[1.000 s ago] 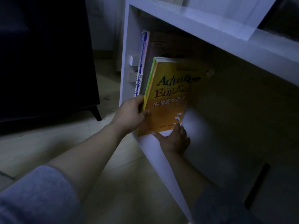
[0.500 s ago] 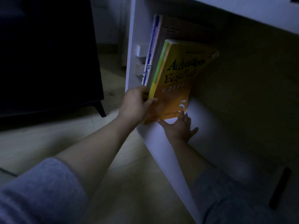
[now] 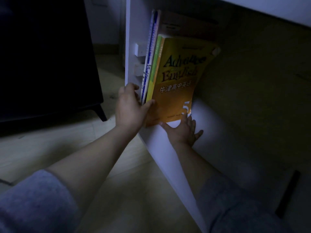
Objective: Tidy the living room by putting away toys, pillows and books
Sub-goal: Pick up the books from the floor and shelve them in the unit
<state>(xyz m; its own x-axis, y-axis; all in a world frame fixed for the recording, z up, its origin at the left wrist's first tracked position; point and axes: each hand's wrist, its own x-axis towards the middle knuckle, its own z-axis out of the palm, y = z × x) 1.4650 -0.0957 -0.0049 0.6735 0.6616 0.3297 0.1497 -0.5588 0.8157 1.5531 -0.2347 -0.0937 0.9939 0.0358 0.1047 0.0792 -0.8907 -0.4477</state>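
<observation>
A yellow English textbook (image 3: 176,81) stands upright in the white shelf compartment (image 3: 218,132). It leans left against a green-spined book (image 3: 155,64), a blue-and-white book (image 3: 149,56) and a taller brown book (image 3: 185,26). My left hand (image 3: 129,106) grips the lower spines of the books, with its thumb on the yellow cover. Inside the shelf my right hand (image 3: 183,130) lies flat on the floor of the compartment, fingers spread. Its fingertips touch the yellow book's bottom edge.
The shelf's white side panel (image 3: 131,39) carries two small white blocks (image 3: 139,51) on its outer face. A dark cabinet on legs (image 3: 50,56) stands to the left on the wooden floor (image 3: 50,148). A dark slot (image 3: 287,194) shows at lower right.
The books now stand closer to the left panel. My right hand has spread flat under the yellow book, and my left thumb has slid onto its cover.
</observation>
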